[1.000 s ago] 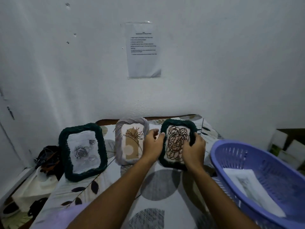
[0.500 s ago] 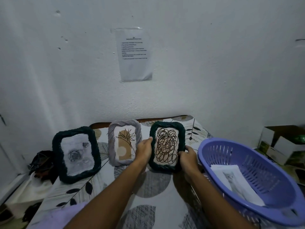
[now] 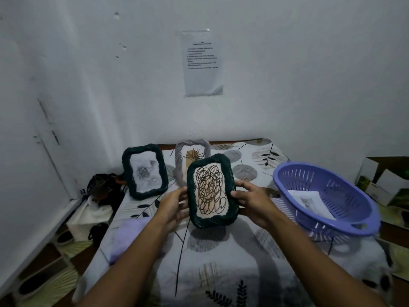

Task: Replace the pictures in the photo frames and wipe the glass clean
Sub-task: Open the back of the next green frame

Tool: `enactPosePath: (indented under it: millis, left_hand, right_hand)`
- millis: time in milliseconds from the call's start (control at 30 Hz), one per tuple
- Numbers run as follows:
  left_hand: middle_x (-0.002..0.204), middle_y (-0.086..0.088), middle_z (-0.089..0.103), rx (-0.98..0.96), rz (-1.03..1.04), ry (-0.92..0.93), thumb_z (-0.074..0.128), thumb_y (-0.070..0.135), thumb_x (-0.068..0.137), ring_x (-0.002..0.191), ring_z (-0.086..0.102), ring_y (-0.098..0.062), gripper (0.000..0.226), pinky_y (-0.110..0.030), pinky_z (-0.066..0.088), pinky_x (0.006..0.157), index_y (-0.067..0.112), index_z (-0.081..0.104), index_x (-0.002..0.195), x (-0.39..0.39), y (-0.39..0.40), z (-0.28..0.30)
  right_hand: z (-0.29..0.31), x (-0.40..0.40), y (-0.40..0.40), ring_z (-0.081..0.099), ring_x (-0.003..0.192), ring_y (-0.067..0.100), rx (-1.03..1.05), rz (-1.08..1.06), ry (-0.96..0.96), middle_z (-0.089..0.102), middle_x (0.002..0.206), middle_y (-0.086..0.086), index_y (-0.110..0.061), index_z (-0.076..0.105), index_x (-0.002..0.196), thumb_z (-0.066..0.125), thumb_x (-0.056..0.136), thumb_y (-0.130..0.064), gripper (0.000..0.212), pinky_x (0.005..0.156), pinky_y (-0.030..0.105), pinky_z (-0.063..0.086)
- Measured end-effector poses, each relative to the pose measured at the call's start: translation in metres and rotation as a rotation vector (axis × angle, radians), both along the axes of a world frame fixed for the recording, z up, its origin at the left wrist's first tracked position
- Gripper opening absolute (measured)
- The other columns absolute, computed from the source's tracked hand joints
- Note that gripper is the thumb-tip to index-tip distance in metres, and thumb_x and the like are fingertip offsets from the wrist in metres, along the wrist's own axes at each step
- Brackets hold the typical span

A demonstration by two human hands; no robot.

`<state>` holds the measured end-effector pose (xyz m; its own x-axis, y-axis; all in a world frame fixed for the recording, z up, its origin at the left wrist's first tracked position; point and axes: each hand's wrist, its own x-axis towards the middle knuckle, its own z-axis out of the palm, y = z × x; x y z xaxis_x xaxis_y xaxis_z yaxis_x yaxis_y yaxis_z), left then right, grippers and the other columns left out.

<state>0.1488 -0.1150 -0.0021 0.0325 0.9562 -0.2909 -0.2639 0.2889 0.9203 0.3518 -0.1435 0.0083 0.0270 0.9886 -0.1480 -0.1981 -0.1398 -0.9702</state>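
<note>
A dark green frame with a scribble picture (image 3: pixel 210 191) is lifted off the table, held upright between both hands. My left hand (image 3: pixel 172 207) grips its left edge and my right hand (image 3: pixel 252 200) grips its right edge. Behind it a grey frame with a plant picture (image 3: pixel 190 156) stands partly hidden. Another dark green frame with a grey flower picture (image 3: pixel 145 171) stands to the left by the wall. A pale purple cloth (image 3: pixel 130 235) lies on the table at the left, under my left forearm.
A purple plastic basket (image 3: pixel 327 196) with paper pictures (image 3: pixel 309 202) inside sits at the right. The leaf-patterned tablecloth (image 3: pixel 221 262) covers the table. White walls close in behind and left. Bags lie on the floor at the left, cardboard boxes (image 3: pixel 385 182) at the right.
Both hands have lifted the scribble frame from its place beside the grey frame and drawn it toward me. It now overlaps the grey frame.
</note>
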Motion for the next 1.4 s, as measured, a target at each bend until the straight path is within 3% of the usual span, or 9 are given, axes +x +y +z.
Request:
enactPosePath:
  millis: [200,400,500,667,900,1033,1167,1300,1400]
  left_hand:
    - [0.088,-0.001,0.062,0.296,0.133,0.317,0.062,0.011,0.091,0.076,0.055,-0.009,0.017,-0.019,0.046,0.063,0.005,0.063,0.107,-0.002,-0.027,0.011]
    - [0.097,-0.014,0.070,0.334,0.084,0.256,0.074,0.022,0.083,0.090,0.070,-0.029,0.022,-0.044,0.060,0.075,0.008,0.062,0.096,0.020,-0.037,0.030]
    - [0.095,-0.018,0.069,0.296,0.147,0.149,0.075,0.013,0.082,0.083,0.072,-0.029,0.024,-0.033,0.059,0.057,0.002,0.059,0.096,0.023,-0.041,0.032]
    - [0.087,-0.020,0.069,0.275,0.194,0.099,0.066,0.001,0.085,0.073,0.071,-0.026,0.007,-0.028,0.056,0.051,0.000,0.060,0.082,0.016,-0.041,0.032]
    - [0.083,-0.019,0.071,0.133,0.041,0.035,0.058,0.000,0.089,0.070,0.070,-0.025,0.008,-0.033,0.058,0.056,-0.003,0.064,0.085,-0.020,-0.027,0.020]
    - [0.076,-0.016,0.069,0.024,-0.028,-0.004,0.055,-0.003,0.090,0.060,0.068,-0.023,0.007,-0.031,0.057,0.051,-0.003,0.062,0.090,-0.036,-0.023,0.008]
    - [0.085,-0.018,0.066,-0.025,-0.091,0.038,0.053,-0.003,0.091,0.069,0.066,-0.025,0.009,-0.033,0.057,0.057,-0.003,0.060,0.096,-0.044,-0.015,-0.012]
    - [0.082,-0.019,0.065,-0.029,-0.088,0.203,0.052,-0.005,0.092,0.067,0.066,-0.026,0.009,-0.036,0.057,0.061,-0.004,0.061,0.091,-0.043,-0.006,-0.030]
    - [0.071,-0.016,0.060,0.043,-0.042,0.562,0.056,-0.005,0.090,0.049,0.057,-0.022,0.014,-0.033,0.051,0.055,0.000,0.063,0.079,-0.040,0.000,-0.039]
  right_hand:
    - [0.000,-0.032,-0.029,0.067,0.090,0.027,0.117,-0.026,-0.067,0.069,0.100,0.012,-0.006,0.063,0.107,0.050,0.091,0.009,0.026,0.068,0.036,0.057]
    - [-0.005,-0.067,-0.043,0.064,0.092,0.016,0.450,-0.178,-0.505,0.067,0.099,0.003,-0.014,0.069,0.106,0.055,0.086,0.006,0.032,0.082,0.030,0.054]
    - [-0.009,-0.074,-0.045,0.060,0.091,0.016,0.559,-0.213,-0.719,0.062,0.103,0.003,-0.011,0.066,0.118,0.056,0.087,0.002,0.035,0.081,0.028,0.052]
    - [-0.004,-0.075,-0.045,0.060,0.097,0.021,0.625,-0.137,-0.909,0.062,0.111,0.006,-0.014,0.060,0.128,0.059,0.089,-0.007,0.040,0.084,0.036,0.053]
    - [0.025,-0.046,-0.024,0.063,0.091,0.014,0.477,-0.236,-0.754,0.070,0.104,0.004,-0.009,0.068,0.113,0.060,0.092,-0.016,0.024,0.084,0.036,0.055]
    - [0.007,-0.019,-0.008,0.057,0.108,0.025,0.110,-0.171,-0.734,0.062,0.121,0.012,-0.008,0.057,0.129,0.055,0.094,-0.014,0.036,0.092,0.039,0.048]
    - [-0.017,-0.016,-0.013,0.061,0.088,0.027,-0.208,0.051,-0.428,0.063,0.101,0.012,-0.007,0.059,0.119,0.050,0.097,-0.012,0.025,0.069,0.034,0.052]
    - [-0.033,-0.016,-0.014,0.060,0.076,0.021,-0.208,0.036,-0.468,0.063,0.086,0.010,-0.008,0.064,0.101,0.048,0.093,0.004,0.021,0.058,0.029,0.050]
    - [-0.043,-0.018,-0.008,0.059,0.074,0.022,-0.226,0.001,-0.525,0.062,0.083,0.011,-0.006,0.065,0.091,0.051,0.090,0.006,0.019,0.057,0.031,0.050]
